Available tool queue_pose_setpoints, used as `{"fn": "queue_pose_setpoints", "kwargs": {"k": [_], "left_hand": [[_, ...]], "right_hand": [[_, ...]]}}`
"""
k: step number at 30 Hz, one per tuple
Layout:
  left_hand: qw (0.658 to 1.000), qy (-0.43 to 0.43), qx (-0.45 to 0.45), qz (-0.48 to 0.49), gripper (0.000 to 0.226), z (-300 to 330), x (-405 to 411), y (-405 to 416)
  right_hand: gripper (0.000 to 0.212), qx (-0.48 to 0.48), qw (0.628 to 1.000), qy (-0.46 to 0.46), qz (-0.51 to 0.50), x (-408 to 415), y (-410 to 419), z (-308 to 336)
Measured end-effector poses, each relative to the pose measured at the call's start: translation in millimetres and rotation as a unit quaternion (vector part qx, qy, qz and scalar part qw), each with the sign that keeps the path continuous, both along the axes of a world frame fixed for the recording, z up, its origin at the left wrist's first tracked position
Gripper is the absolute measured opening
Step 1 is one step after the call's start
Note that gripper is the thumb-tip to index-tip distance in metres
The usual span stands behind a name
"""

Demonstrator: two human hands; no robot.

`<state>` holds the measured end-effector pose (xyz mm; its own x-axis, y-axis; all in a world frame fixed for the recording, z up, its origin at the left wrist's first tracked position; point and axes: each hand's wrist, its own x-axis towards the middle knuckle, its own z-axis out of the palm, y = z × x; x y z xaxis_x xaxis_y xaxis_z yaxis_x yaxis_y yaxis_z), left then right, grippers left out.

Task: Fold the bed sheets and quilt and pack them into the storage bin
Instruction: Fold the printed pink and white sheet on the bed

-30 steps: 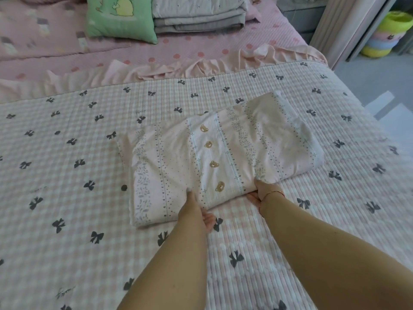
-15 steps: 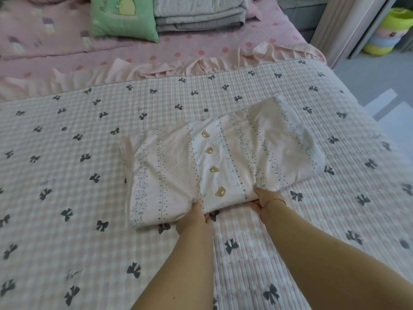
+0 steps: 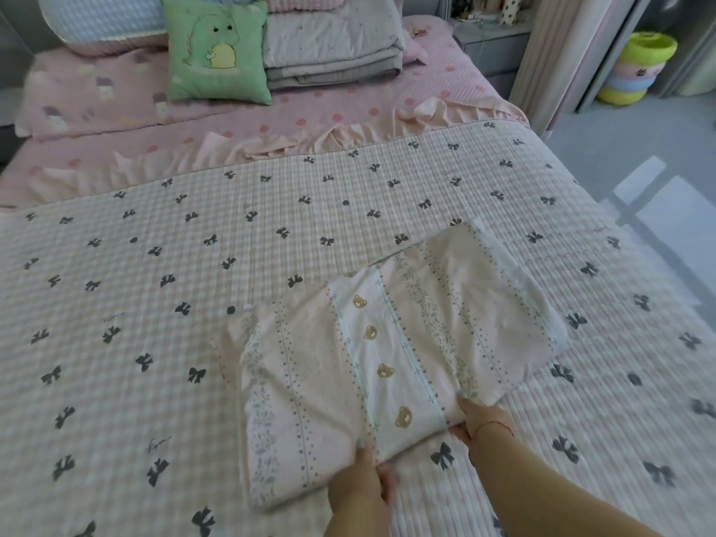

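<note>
Compared with the earlier frames, the folded sheet [image 3: 391,358] is seen lower and further right in the view, and more of the head of the bed is shown; both hands are kept on its near edge as before. The sheet, pale pink with dotted stripes and small bear faces, is laid as a thick folded bundle on the bow-patterned quilt [image 3: 155,304] that is spread over the bed. Its near edge is gripped by the left hand [image 3: 362,486], thumb on top and fingers tucked under the fold. The same edge, further right, is held by the right hand [image 3: 482,418], fingers curled beneath the cloth; a red string is worn at that wrist. At the head of the bed a green cushion [image 3: 215,48] is propped beside a stack of folded grey bedding [image 3: 333,52]. Stacked coloured tubs [image 3: 635,67] are seen on the floor at the far right.
</note>
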<state>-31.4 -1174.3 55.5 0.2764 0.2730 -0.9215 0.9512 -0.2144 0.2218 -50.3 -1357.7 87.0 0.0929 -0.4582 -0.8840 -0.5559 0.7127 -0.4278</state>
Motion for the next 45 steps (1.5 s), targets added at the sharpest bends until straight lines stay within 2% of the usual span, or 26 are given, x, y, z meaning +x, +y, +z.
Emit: {"fn": "queue_pose_setpoints", "kwargs": {"k": [2, 3, 4, 6, 8, 10, 11, 13, 14, 16, 19, 24, 26, 29, 30, 31, 33, 34, 35, 36, 37, 41, 43, 45], "left_hand": [[0.993, 0.044, 0.016, -0.107, 0.091, -8.0, -1.2, -2.4], [0.984, 0.024, 0.062, -0.166, 0.087, 1.0, 3.2, -7.8], [0.971, -0.030, 0.112, -0.207, 0.074, 19.8, 8.7, -15.7], [0.933, -0.162, 0.168, -0.274, 0.049, 53.8, 22.8, -32.3], [0.902, -0.290, 0.137, -0.289, 0.041, 75.9, 40.6, -44.7], [0.838, -0.355, 0.126, -0.395, 0.039, 74.9, 59.6, -51.6], [0.792, -0.368, 0.127, -0.470, 0.042, 67.4, 69.9, -52.8], [0.712, -0.351, 0.131, -0.595, 0.050, 51.5, 89.2, -53.1], [0.684, -0.337, 0.137, -0.632, 0.053, 42.9, 98.0, -50.8], [0.660, -0.321, 0.153, -0.662, 0.057, 19.8, 115.9, -41.4], [0.650, -0.290, 0.217, -0.668, 0.060, -8.4, 148.3, -13.7], [0.673, -0.264, 0.276, -0.634, 0.065, -25.0, 194.5, 5.3], [0.699, -0.248, 0.298, -0.600, 0.067, -25.4, 207.5, 5.7], [0.760, -0.218, 0.327, -0.517, 0.074, -12.5, 233.9, -4.4], [0.761, -0.234, 0.333, -0.505, 0.075, -7.0, 240.6, -13.9], [0.737, -0.279, 0.336, -0.516, 0.074, -2.5, 244.1, -26.5], [0.639, -0.397, 0.295, -0.589, 0.069, 2.6, 242.3, -57.2], [0.588, -0.425, 0.251, -0.641, 0.065, 3.3, 238.5, -72.2], [0.548, -0.424, 0.210, -0.691, 0.063, 1.1, 234.6, -83.5], [0.525, -0.400, 0.184, -0.729, 0.062, -3.7, 232.8, -89.8], [0.522, -0.368, 0.172, -0.750, 0.062, -8.7, 234.0, -91.9], [0.549, -0.298, 0.185, -0.758, 0.066, -18.2, 255.1, -82.3], [0.562, -0.282, 0.198, -0.752, 0.073, -14.9, 264.4, -82.6], [0.579, -0.266, 0.218, -0.739, 0.086, -10.4, 270.4, -85.1]], "right_hand": [[0.033, -0.091, 0.992, 0.065, 0.058, -4.2, -1.8, 5.8], [0.032, -0.166, 0.976, 0.103, 0.092, -3.9, -1.6, 12.2], [0.035, -0.243, 0.952, 0.135, 0.127, -3.3, -2.3, 18.2], [0.050, -0.377, 0.880, 0.156, 0.243, -1.6, -0.1, 29.2], [0.054, -0.453, 0.780, 0.121, 0.414, 5.1, 1.3, 31.3], [0.059, -0.464, 0.682, 0.081, 0.560, 15.9, 2.3, 23.2], [0.061, -0.450, 0.647, 0.066, 0.612, 22.1, 2.1, 14.4], [0.061, -0.420, 0.595, 0.044, 0.684, 33.0, 1.2, -4.0], [0.061, -0.411, 0.576, 0.043, 0.706, 38.2, 0.0, -13.1], [0.063, -0.409, 0.542, 0.053, 0.732, 49.5, -5.7, -28.2], [0.070, -0.424, 0.524, 0.073, 0.735, 76.4, -18.8, -40.6], [0.066, -0.444, 0.522, 0.111, 0.720, 120.7, -45.0, -51.5], [0.067, -0.445, 0.536, 0.122, 0.706, 134.5, -54.3, -51.6], [0.067, -0.432, 0.570, 0.129, 0.687, 146.0, -59.4, -49.0], [0.067, -0.430, 0.579, 0.125, 0.681, 146.9, -57.0, -47.6], [0.066, -0.428, 0.586, 0.118, 0.678, 146.6, -52.5, -46.1], [0.065, -0.427, 0.594, 0.092, 0.675, 143.8, -39.3, -45.0], [0.064, -0.427, 0.597, 0.081, 0.674, 141.3, -32.7, -45.2], [0.063, -0.425, 0.601, 0.074, 0.672, 138.2, -27.7, -45.1], [0.063, -0.422, 0.612, 0.068, 0.666, 135.1, -24.5, -44.7], [0.062, -0.416, 0.628, 0.064, 0.655, 131.3, -23.4, -44.1], [0.057, -0.389, 0.706, 0.030, 0.591, 112.2, -21.7, -36.5], [0.051, -0.398, 0.771, 0.000, 0.498, 102.4, -14.8, -35.3], [0.038, -0.404, 0.848, -0.029, 0.342, 95.8, -6.1, -34.2]]}}
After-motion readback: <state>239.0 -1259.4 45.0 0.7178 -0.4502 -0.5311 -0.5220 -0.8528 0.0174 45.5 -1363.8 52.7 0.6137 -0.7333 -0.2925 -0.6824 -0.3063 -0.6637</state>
